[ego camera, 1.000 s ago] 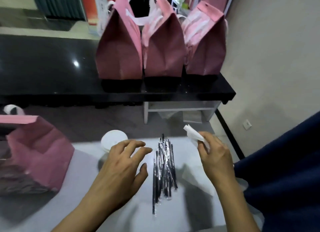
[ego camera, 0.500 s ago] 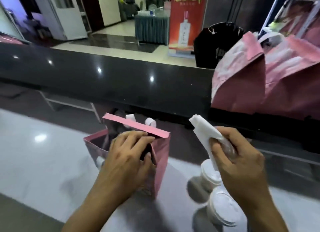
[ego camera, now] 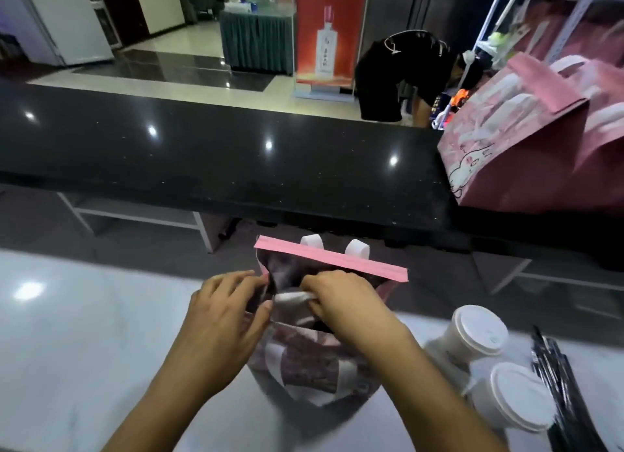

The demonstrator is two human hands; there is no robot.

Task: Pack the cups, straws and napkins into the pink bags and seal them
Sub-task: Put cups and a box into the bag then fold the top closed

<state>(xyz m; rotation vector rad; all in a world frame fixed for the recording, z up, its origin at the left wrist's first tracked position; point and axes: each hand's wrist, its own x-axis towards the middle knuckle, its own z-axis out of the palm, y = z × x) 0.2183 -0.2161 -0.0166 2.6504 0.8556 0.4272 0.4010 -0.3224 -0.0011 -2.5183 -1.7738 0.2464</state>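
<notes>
An open pink bag stands on the white counter in front of me, its pink top flap raised at the far side. My left hand grips the bag's near left rim. My right hand is over the bag's mouth, fingers closed on a white napkin held partly inside the opening. Two white lidded cups stand to the right of the bag. Black wrapped straws lie at the right edge.
A black glossy counter runs across behind the work surface. Closed pink bags stand on it at the right. A person in black bends over beyond the counter. The white counter extends left.
My view swung left from the straws to the open bag. My left hand took hold of the bag's rim, and my right hand carried the napkin down into the bag's mouth.
</notes>
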